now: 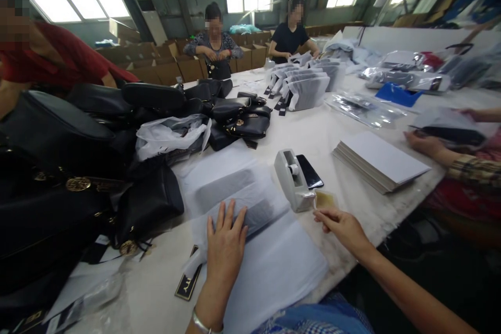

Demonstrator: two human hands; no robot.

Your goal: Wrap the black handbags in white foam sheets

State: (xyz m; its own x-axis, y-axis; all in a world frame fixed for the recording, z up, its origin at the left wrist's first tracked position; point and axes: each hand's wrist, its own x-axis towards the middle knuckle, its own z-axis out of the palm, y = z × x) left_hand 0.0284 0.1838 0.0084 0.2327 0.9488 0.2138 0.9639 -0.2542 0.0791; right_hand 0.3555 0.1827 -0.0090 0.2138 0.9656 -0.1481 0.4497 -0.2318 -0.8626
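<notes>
My left hand [226, 242] lies flat with fingers spread on a dark bag wrapped in white tissue paper [250, 188]. The bag's shape shows through the thin sheet. More tissue paper [277, 266] is spread beneath it, and a black hang tag [188, 276] with gold edging sticks out at the left. My right hand [340, 224] is closed in a pinch on a strip of tape at the front end of a grey tape dispenser [293, 180]. A small yellowish piece [325, 199] lies just beyond those fingers. Behind the dispenser rests a black phone [310, 171].
Black handbags [148, 203] are heaped along the left, with a crumpled plastic bag [172, 135] on top. A stack of white boards [381, 159] sits at right. Farther back stand wrapped bags [307, 88] and a blue tape dispenser [398, 95]. Co-workers surround the table; one's hands [426, 146] are at right.
</notes>
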